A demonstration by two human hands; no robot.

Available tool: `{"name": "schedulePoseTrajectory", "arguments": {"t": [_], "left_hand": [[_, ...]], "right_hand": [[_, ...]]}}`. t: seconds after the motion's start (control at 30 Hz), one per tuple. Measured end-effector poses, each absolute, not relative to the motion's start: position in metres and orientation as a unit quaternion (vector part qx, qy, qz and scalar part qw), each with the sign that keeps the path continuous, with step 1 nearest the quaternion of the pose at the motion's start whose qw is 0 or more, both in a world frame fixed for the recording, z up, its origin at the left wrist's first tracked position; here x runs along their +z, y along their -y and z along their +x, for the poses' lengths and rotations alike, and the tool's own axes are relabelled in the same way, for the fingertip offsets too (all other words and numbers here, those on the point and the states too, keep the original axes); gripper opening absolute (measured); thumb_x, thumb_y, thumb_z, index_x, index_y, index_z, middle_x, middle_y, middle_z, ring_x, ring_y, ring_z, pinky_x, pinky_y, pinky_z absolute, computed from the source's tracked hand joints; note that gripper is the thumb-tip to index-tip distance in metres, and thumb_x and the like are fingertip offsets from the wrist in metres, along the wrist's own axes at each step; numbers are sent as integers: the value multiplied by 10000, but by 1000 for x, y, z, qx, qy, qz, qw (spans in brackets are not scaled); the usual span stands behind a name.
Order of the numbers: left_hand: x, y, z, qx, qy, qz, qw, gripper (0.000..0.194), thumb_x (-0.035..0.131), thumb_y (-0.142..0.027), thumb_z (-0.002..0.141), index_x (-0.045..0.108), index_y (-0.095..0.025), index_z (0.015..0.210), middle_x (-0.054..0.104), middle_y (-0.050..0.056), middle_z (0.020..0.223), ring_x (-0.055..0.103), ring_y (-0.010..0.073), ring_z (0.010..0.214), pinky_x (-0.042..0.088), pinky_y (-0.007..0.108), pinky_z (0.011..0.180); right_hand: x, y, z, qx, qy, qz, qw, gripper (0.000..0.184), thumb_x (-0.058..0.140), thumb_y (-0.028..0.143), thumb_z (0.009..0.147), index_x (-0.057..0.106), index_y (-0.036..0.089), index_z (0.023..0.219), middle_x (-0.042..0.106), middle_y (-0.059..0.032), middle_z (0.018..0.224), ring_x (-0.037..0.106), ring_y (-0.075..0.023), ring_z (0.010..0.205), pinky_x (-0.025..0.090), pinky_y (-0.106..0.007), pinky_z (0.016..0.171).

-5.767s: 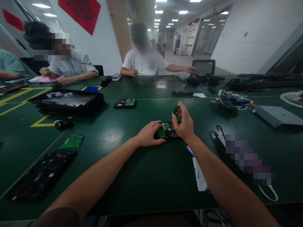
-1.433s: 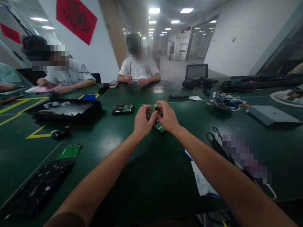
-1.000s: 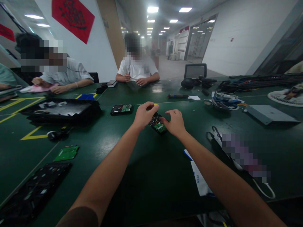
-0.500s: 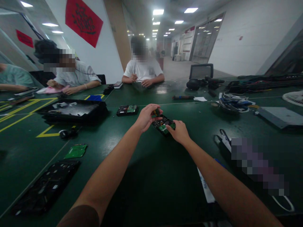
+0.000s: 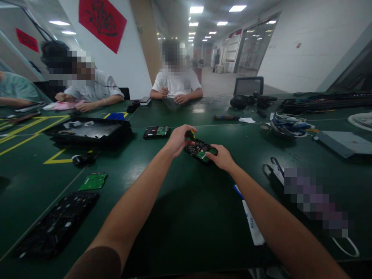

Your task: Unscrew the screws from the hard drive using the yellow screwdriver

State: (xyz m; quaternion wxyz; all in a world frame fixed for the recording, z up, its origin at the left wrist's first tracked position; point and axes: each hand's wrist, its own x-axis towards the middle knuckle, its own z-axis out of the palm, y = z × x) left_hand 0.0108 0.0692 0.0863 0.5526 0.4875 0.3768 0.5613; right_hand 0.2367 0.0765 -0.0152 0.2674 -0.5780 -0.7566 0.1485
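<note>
In the middle of the table lies a hard drive (image 5: 200, 154), its black case and green circuit board facing up. My right hand (image 5: 223, 157) grips its right end, thumb on top and fingers along the far edge. Over its left end, my left hand (image 5: 179, 142) is closed around a short black-and-yellow screwdriver (image 5: 191, 134); the tip is too small to make out. A second hard drive (image 5: 157, 132) rests to the left of my left hand. Further left and nearer are a loose green circuit board (image 5: 93, 181) and a black plate-like part (image 5: 56, 224).
A black tray (image 5: 87, 133) with small pieces stands at left. At right lie bundled cables (image 5: 287, 124), a grey metal box (image 5: 344, 144) and a strap (image 5: 277, 172). A white-and-blue packet (image 5: 252, 223) lies beside my right forearm. Two people sit across the table, another at far left.
My left hand has tilted the screwdriver slightly and uncovers more of the hard drive's left end. My right hand keeps its grip. The view has shifted a little.
</note>
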Motion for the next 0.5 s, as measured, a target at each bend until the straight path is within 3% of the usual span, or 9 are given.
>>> {"name": "schedulePoseTrajectory", "arguments": {"t": [0.27, 0.5], "left_hand": [[87, -63, 20, 545, -332, 451, 624, 204, 629, -372, 790, 647, -179, 854, 658, 58, 830, 649, 200, 806, 555, 297, 615], [87, -66, 18, 550, -372, 504, 551, 226, 612, -380, 793, 698, -170, 794, 654, 83, 865, 618, 210, 842, 487, 247, 531]], "right_hand": [[-14, -70, 239, 146, 753, -568, 298, 518, 665, 441, 933, 615, 171, 1372, 642, -139, 1362, 598, -283, 1242, 445, -436, 1074], [-12, -62, 236, 144, 752, -570, 298, 564, 645, 515, 939, 603, 169, 1383, 628, -155, 1341, 585, -295, 1246, 445, -435, 1069]]}}
